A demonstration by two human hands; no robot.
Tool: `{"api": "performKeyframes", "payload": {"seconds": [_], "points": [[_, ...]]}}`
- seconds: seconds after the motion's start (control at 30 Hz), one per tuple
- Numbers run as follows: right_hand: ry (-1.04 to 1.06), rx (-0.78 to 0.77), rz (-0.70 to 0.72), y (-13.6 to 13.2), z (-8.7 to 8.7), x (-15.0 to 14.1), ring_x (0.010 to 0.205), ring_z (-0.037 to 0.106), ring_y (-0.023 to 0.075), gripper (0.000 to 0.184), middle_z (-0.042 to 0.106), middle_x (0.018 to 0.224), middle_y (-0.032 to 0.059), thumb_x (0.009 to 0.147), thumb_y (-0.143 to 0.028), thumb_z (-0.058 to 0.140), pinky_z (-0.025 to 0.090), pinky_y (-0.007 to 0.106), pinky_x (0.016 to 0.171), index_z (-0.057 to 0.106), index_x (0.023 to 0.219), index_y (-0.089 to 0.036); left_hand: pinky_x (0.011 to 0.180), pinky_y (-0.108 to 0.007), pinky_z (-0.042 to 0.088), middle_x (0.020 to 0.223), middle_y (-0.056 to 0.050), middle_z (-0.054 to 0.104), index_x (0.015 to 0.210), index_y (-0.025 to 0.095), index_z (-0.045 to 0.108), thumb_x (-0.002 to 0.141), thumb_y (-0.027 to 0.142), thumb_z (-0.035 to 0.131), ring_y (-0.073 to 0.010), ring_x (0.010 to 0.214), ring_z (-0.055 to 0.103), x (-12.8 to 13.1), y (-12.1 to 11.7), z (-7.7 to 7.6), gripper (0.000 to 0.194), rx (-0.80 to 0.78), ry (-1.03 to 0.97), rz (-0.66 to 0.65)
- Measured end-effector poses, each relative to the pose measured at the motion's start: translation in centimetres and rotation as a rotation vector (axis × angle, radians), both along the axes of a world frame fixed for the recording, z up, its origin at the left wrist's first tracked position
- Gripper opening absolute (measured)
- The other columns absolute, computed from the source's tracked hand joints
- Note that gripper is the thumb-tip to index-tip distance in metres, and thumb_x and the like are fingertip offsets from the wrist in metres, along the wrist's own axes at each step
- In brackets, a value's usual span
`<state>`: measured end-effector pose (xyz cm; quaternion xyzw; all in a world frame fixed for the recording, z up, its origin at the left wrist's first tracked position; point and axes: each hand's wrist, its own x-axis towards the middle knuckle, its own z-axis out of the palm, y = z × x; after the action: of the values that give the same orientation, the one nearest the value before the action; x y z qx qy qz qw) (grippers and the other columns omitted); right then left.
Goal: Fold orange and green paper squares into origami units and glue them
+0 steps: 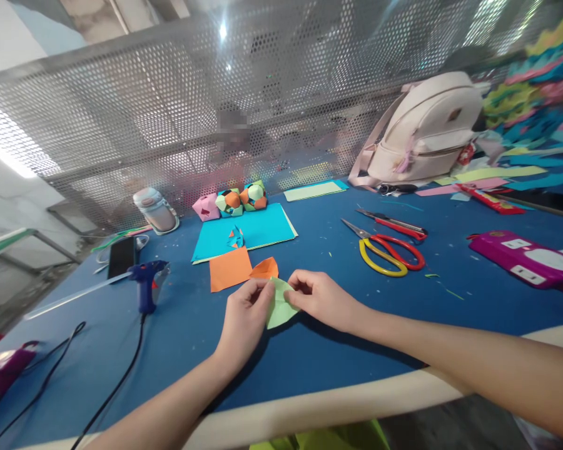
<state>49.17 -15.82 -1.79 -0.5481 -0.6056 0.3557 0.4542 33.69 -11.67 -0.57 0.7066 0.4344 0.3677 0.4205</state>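
Note:
Between my two hands is a light green piece of paper (280,307), partly folded and raised above the blue table. My left hand (249,312) pinches its left edge. On the opposite edge, the fingers of my right hand (316,297) are closed on the same paper. Just behind it lies a folded orange paper piece (265,269). A flat orange paper square (229,269) rests to the left of that, against a stack of blue paper (258,228) bearing a small blue-and-orange folded piece (236,236).
Scissors (380,250) and a box cutter (394,225) lie to the right. A corded glue gun (147,284) stands left. Folded paper balls (229,202) and a bottle (156,210) sit farther back. A backpack (426,131) leans against the perforated metal screen (178,112). A purple power strip (528,257) is far right.

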Motion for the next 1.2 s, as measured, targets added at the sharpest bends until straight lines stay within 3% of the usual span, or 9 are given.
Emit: {"api": "performKeyframes", "payload": {"seconds": [0.27,0.7,1.03,1.2], "points": [[-0.103,0.114,-0.065,0.0,-0.1,0.1,0.054,0.039,0.0085,0.015,0.048,0.058,-0.0042,0.079,-0.023,0.053,0.031,0.021,0.049,0.053,0.066,-0.016,0.057,-0.022,0.039,0.067,0.000,0.059,0.077,0.015,0.062,0.075,0.032,0.057,-0.0131,0.062,0.051,0.2,-0.1,-0.3,0.018,-0.064,0.025,-0.116],[-0.232,0.247,-0.065,-0.2,-0.2,-0.2,0.056,0.044,0.0098,0.013,0.051,0.060,-0.0038,0.077,-0.013,0.052,0.032,0.022,0.053,0.050,0.065,-0.018,0.052,-0.021,0.035,0.063,0.003,0.057,0.081,0.017,0.063,0.073,0.022,0.053,-0.0113,0.056,0.046,-0.1,-0.1,-1.0,0.014,0.092,0.193,-0.064],[-0.240,0.301,-0.050,-0.4,-0.8,-0.9,0.057,0.044,0.0101,0.020,0.049,0.061,-0.0039,0.077,-0.013,0.055,0.033,0.022,0.053,0.044,0.062,-0.019,0.057,-0.021,0.037,0.066,0.003,0.060,0.072,0.019,0.058,0.067,0.011,0.047,-0.0126,0.061,0.052,0.3,-0.5,-0.5,0.015,0.121,0.214,-0.061],[-0.224,0.312,-0.064,-0.2,-0.7,-0.5,0.058,0.046,0.0104,0.015,0.051,0.062,-0.0035,0.076,-0.012,0.054,0.036,0.023,0.056,0.047,0.064,-0.019,0.056,-0.022,0.037,0.068,0.003,0.061,0.079,0.019,0.060,0.070,0.014,0.048,-0.0130,0.061,0.051,0.3,-0.1,-0.9,0.016,0.052,0.193,-0.083]]}}
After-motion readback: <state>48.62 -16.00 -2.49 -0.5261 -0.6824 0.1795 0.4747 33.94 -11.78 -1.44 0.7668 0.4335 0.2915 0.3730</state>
